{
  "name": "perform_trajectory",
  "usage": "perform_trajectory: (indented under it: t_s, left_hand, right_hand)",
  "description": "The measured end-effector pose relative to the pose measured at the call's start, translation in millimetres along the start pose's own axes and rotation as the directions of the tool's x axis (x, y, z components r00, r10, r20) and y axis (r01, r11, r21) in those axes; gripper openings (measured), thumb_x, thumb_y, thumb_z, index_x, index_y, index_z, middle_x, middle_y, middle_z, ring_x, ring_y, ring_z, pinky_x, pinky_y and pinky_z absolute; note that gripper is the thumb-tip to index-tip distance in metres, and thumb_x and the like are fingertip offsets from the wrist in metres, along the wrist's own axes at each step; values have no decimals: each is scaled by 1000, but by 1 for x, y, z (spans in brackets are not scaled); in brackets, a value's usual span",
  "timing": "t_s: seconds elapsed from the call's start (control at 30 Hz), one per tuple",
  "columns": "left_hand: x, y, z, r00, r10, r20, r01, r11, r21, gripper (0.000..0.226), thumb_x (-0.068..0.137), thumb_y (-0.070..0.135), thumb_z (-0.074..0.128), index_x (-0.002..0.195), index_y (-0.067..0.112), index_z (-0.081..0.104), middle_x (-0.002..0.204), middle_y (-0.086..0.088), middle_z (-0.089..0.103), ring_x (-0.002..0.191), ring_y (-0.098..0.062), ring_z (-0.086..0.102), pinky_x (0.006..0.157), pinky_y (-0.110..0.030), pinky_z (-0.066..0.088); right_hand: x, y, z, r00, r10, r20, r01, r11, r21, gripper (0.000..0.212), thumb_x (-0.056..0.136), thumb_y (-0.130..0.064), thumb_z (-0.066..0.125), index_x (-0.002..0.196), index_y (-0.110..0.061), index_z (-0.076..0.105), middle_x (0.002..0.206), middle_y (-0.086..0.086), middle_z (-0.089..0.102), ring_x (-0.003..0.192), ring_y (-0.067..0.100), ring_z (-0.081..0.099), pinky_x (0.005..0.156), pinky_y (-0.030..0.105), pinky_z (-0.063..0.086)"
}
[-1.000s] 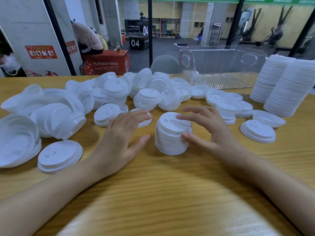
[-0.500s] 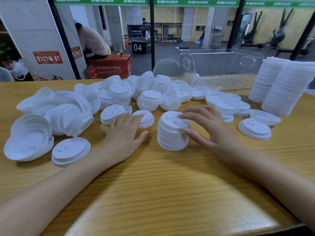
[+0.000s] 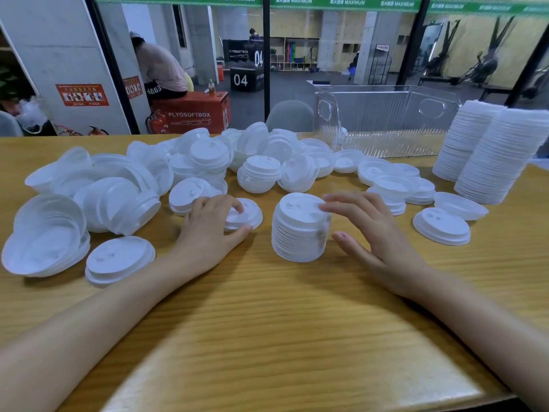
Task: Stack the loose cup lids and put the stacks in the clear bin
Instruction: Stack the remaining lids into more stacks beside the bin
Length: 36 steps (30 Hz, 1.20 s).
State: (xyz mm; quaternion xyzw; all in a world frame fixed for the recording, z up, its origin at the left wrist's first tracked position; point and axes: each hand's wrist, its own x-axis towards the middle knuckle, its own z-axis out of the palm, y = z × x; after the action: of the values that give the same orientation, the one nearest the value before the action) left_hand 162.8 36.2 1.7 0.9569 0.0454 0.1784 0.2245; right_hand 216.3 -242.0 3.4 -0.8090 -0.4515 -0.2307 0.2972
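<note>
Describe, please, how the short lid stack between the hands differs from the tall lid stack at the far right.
The short lid stack holds far fewer lids than the tall lid stack. The short one stands mid-table with the right hand touching its top; the tall one stands untouched at the table's right edge. Both are white, on the wooden table, outside the clear bin.

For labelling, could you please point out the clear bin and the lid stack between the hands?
clear bin (image 3: pixel 386 126): head view, front wall.
lid stack (image 3: pixel 297 239): head view, side of stack.
</note>
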Motion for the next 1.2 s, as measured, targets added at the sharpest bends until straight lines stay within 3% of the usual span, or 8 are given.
perform_trajectory:
  t_s: [0.07, 0.2, 0.37, 0.5, 0.67, 0.9, 1.2]
  left_hand:
    - [0, 1, 0, 1000, -6, -5, 6, 1000, -19, 29, 88, 40, 67, 109, 26, 53, 114, 10, 49, 125, -19, 35, 102, -38, 33]
    - [1, 0, -1, 996, 4, -85, -9, 999, -53, 36, 85, 44, 68, 111, 26, 52, 115, 12, 49, 121, -20, 39, 95, -33, 32]
    - [-2, 27, -24, 959, 97, -265, -174, 943, -282, 47, 72, 69, 52, 108, 40, 53, 113, 26, 54, 114, -10, 41, 91, -17, 30]
    - [-4, 62, -24, 968, 193, -161, -241, 896, -374, 50, 69, 69, 54, 108, 38, 59, 113, 32, 54, 116, -4, 41, 98, -21, 33]
    - [-2, 77, -3, 958, 278, -76, -287, 904, -316, 55, 68, 71, 54, 108, 35, 62, 115, 32, 54, 118, -3, 40, 106, -41, 33]
    - [-4, 69, 4, 950, 284, -128, -311, 890, -333, 48, 69, 69, 56, 106, 39, 60, 118, 33, 54, 118, 11, 34, 107, -38, 32]
    - [-9, 64, 5, 959, 267, -95, -283, 896, -342, 58, 67, 70, 59, 115, 38, 59, 123, 33, 51, 121, 6, 38, 109, -41, 33]
  right_hand:
    - [-2, 1, -1, 1000, -14, 3, 14, 1000, -8, 51, 103, -54, 32, 131, -21, 58, 138, -11, 51, 124, 17, 43, 106, 34, 33]
    - [-2, 3, -1, 1000, -13, 6, 13, 1000, -6, 49, 103, -54, 32, 132, -24, 56, 138, -15, 49, 125, 15, 41, 107, 33, 32]
    - [-2, 4, -1, 1000, -19, 3, 19, 1000, -14, 47, 103, -54, 32, 133, -25, 54, 139, -13, 49, 126, 14, 41, 107, 32, 31]
    - [-1, 3, -2, 999, -8, -41, 9, 1000, 16, 45, 102, -53, 33, 137, -27, 47, 140, -13, 48, 128, 11, 41, 109, 27, 31]
    - [-2, 5, -5, 996, 21, -87, -18, 999, 40, 42, 101, -44, 39, 139, -26, 46, 140, -12, 48, 128, 10, 41, 109, 26, 30]
    - [-2, 3, -4, 999, 12, -46, -11, 1000, 22, 47, 103, -49, 33, 134, -22, 55, 139, -12, 50, 126, 12, 42, 108, 27, 31]
    - [-3, 0, -3, 1000, 2, -21, -1, 1000, 28, 45, 104, -51, 31, 129, -25, 58, 136, -14, 51, 123, 15, 43, 104, 39, 36]
